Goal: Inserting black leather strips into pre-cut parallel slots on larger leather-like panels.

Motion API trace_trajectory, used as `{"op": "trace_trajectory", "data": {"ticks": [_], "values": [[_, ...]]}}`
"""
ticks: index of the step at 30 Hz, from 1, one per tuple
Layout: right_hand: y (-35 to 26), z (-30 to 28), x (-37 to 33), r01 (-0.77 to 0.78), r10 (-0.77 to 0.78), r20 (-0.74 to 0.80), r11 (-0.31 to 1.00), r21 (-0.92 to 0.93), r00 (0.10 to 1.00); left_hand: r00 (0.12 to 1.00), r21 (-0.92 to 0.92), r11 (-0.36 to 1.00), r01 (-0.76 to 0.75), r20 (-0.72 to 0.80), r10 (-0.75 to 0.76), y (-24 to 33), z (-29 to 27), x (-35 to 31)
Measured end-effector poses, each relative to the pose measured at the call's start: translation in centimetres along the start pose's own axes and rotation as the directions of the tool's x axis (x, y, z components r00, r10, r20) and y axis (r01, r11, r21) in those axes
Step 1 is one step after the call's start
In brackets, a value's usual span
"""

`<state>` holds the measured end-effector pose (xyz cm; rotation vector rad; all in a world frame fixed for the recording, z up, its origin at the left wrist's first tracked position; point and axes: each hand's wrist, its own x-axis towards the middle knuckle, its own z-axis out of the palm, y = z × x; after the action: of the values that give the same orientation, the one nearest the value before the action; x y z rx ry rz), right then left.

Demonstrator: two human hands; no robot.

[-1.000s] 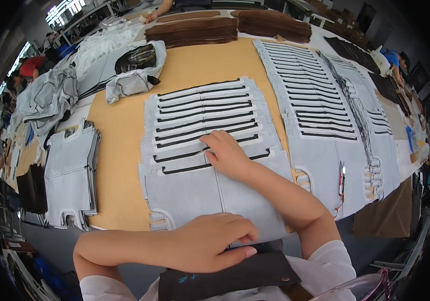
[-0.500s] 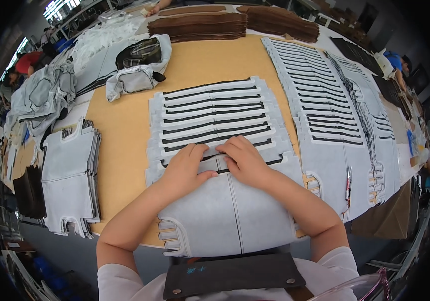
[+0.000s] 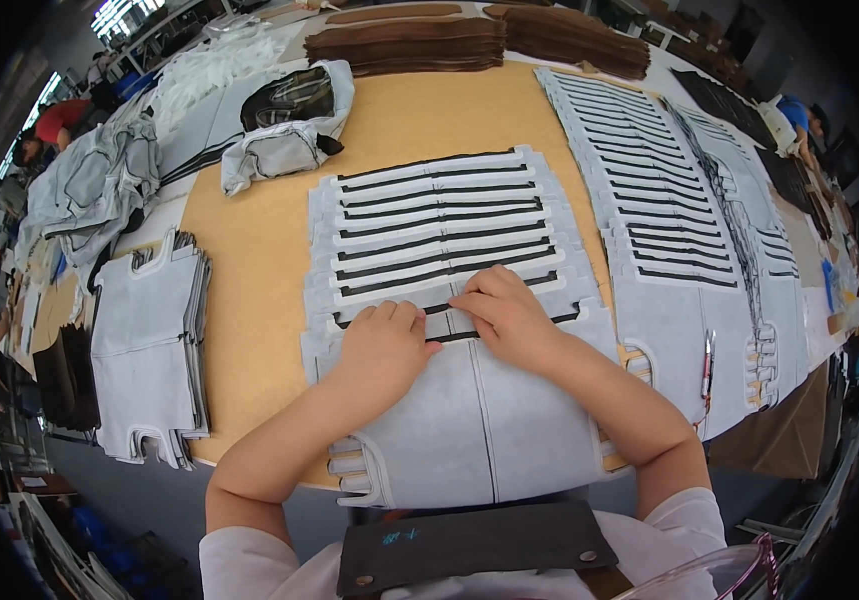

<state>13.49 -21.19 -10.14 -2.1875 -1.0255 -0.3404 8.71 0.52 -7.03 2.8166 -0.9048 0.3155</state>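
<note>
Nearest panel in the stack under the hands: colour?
The nearest panel is light grey, seen in the head view.

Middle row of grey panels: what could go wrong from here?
1. Alignment: the left hand and right hand are at the dark strips of the overlapped grey panels; an uneven tug could skew the spacing.
2. Drag: the nearest panel reaches the near edge of the table, so leaning in might catch it.
3. Snag: a slim pointed tool lies loose on the right-hand panels; a sideways sweep of the arm might knock it.
</note>
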Motion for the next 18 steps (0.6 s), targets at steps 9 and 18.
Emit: {"op": "trace_trajectory", "data": {"ticks": [9,18], "values": [[0.4,-0.1,0.0,0.072,-0.073,-0.021,0.996,-0.051,0.997,1.0,-0.324,0.946,0.017,0.028,-0.009,-3.3,0.2,1.0],[0.1,-0.7,0.0,-0.056,0.055,-0.041,0.998,-0.009,0.998,0.988,-0.315,0.939,-0.142,-0.105,0.114,-2.7,2.2,1.5]]}}
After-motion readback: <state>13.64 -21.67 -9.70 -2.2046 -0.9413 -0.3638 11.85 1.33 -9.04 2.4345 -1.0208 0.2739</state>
